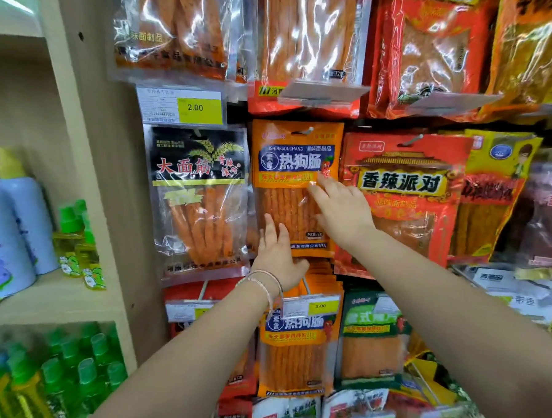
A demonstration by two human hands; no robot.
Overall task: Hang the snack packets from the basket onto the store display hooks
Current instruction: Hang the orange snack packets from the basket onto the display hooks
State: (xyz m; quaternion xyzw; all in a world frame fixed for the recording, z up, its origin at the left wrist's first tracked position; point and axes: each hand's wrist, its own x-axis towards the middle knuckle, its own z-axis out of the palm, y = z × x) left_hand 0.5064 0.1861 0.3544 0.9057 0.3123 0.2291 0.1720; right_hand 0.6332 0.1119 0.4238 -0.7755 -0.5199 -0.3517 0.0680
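An orange snack packet (294,177) with a blue label hangs on a metal hook (304,130) in the middle row of the display. My left hand (277,257), with bracelets on the wrist, lies flat against the packet's lower edge, fingers spread. My right hand (342,209) rests flat on the packet's right side, fingers apart and pointing up-left. Neither hand grips anything. The basket is out of view.
A black packet (198,198) hangs to the left, a red packet (400,199) to the right. More orange packets (296,344) hang below behind a yellow price tag (322,305). A beige shelf unit (71,297) with bottles stands on the left.
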